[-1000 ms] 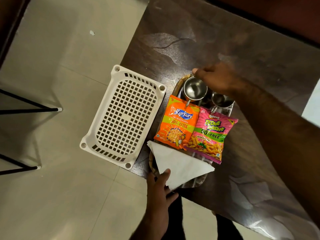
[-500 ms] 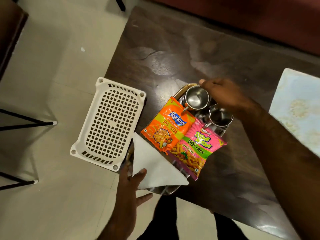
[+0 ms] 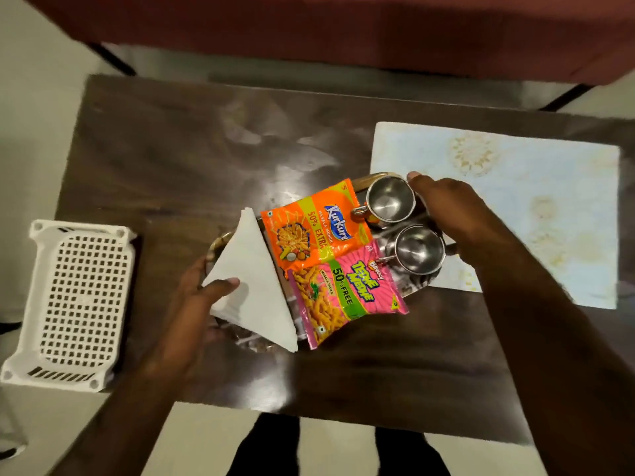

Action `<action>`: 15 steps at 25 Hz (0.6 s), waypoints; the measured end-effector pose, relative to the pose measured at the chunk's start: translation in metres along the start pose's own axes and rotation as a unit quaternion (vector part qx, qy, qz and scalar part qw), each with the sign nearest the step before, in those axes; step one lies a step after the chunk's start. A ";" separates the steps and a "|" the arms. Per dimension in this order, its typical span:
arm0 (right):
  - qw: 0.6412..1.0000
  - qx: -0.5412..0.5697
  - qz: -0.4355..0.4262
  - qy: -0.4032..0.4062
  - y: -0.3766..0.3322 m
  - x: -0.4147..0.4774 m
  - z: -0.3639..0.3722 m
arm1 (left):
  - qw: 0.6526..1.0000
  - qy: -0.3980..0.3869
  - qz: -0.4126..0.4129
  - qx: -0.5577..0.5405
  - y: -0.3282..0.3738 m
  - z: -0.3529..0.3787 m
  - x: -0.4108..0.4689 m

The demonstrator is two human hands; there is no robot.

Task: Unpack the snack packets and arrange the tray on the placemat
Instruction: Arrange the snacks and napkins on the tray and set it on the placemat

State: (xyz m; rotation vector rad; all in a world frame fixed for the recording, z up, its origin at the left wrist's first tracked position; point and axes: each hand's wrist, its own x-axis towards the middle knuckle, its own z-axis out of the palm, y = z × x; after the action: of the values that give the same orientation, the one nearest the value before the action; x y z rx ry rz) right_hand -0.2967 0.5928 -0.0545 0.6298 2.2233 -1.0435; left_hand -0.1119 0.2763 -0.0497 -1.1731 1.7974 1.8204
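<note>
Both hands grip the tray (image 3: 374,178): left hand (image 3: 192,304) thumb on napkin (image 3: 251,280), right hand (image 3: 453,214) curled at far rim.

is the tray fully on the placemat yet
No, only the tray's right end overlaps the placemat; the rest is over the dark table.

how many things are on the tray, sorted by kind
snack packets: 2, orange and pink
steel cups: 2, far and near
white folded napkin: 1
total: 5
</note>
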 end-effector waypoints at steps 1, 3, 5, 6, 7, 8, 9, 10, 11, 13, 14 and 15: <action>1.000 0.006 0.005 0.004 0.009 0.006 -0.019 | 1.000 -0.011 0.001 0.004 0.009 0.020 0.004; 0.999 0.031 0.026 0.021 0.028 0.019 -0.062 | 0.999 -0.037 0.016 0.020 0.026 0.068 0.013; 0.996 0.064 0.054 0.032 0.045 0.032 -0.099 | 0.997 -0.044 0.033 0.048 0.041 0.112 0.024; 0.994 0.079 0.063 0.037 0.055 0.038 -0.118 | 0.997 -0.041 0.033 0.063 0.047 0.136 0.030; 0.992 0.094 0.069 0.042 0.063 0.044 -0.136 | 0.996 -0.037 0.029 0.076 0.052 0.158 0.036; 0.990 0.107 0.075 0.046 0.071 0.050 -0.151 | 0.996 -0.034 0.026 0.084 0.056 0.177 0.042; 0.988 0.118 0.084 0.050 0.079 0.056 -0.164 | 0.995 -0.034 0.027 0.091 0.059 0.195 0.047; 0.986 0.128 0.091 0.052 0.087 0.063 -0.176 | 0.994 -0.038 0.029 0.097 0.061 0.212 0.053; 0.984 0.139 0.098 0.054 0.093 0.069 -0.186 | 0.993 -0.046 0.030 0.101 0.063 0.227 0.058; 0.980 0.155 0.113 0.058 0.106 0.080 -0.199 | 0.993 -0.052 0.029 0.101 0.066 0.252 0.065; 0.978 0.161 0.119 0.059 0.113 0.084 -0.203 | 0.993 -0.048 0.028 0.105 0.067 0.262 0.070; 0.976 0.166 0.128 0.061 0.120 0.089 -0.206 | 0.992 -0.045 0.026 0.118 0.067 0.271 0.075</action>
State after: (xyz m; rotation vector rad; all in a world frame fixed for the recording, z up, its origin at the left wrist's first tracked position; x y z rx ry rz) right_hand -0.3483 0.8410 -0.0715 1.1201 2.0115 -1.2795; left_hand -0.2928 0.4967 -0.0947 -0.9496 1.9442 1.6072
